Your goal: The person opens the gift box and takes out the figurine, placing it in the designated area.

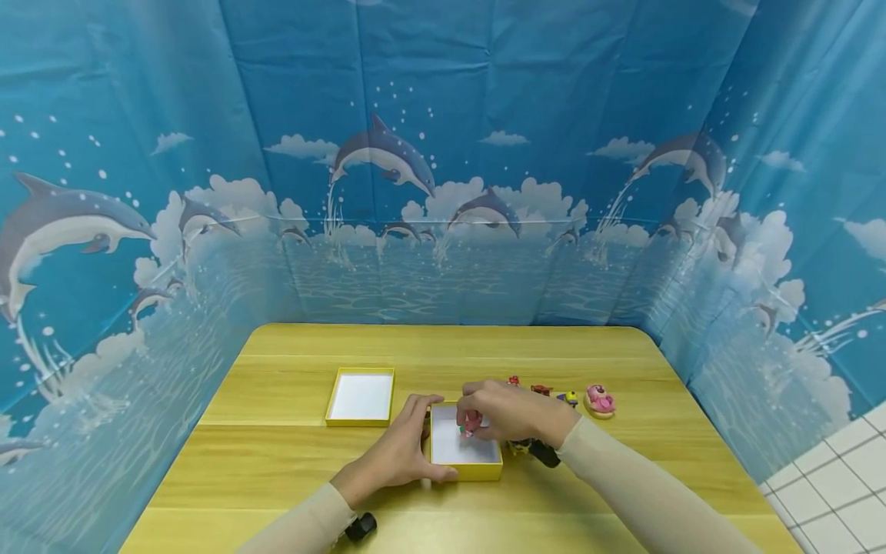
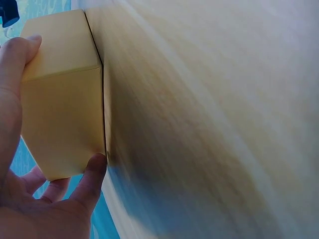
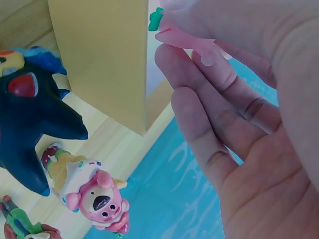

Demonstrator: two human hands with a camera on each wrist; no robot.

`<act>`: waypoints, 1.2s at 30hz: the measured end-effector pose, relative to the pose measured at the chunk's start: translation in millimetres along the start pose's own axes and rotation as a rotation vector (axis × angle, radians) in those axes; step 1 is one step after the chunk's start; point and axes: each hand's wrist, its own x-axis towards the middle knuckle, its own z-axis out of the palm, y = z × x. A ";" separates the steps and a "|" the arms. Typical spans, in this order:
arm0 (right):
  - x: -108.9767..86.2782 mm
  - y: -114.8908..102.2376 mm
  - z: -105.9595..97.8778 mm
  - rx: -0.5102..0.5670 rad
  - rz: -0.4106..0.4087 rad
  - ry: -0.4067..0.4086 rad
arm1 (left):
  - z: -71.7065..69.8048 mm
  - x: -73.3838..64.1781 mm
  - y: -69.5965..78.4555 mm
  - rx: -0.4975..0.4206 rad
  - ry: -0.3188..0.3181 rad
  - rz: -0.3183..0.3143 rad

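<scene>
An open yellow box [image 1: 477, 472] with a white inside stands on the wooden table. My left hand [image 1: 398, 452] grips its left side, thumb at the near wall and fingers toward the far end. In the left wrist view, the fingertips press against the box's yellow outer walls [image 2: 62, 119]. Over the box, my right hand [image 1: 508, 412] pinches a small pink toy figure [image 1: 471, 423]. A green bit of that figure [image 3: 174, 37] shows in the right wrist view; the hand hides much of the rest.
A shallow yellow lid [image 1: 361, 396], white inside, lies left of the box. To the right are several toy figures: a pink bear [image 1: 600, 402], a yellow-and-blue one [image 1: 569, 398] and a reddish one [image 1: 541, 390]. A dark blue figure [image 3: 45, 112] lies close beside the box.
</scene>
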 end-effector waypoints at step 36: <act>-65.0 13.1 -23.5 0.147 -0.008 0.195 | 0.6 1.3 -0.1 0.021 0.023 0.024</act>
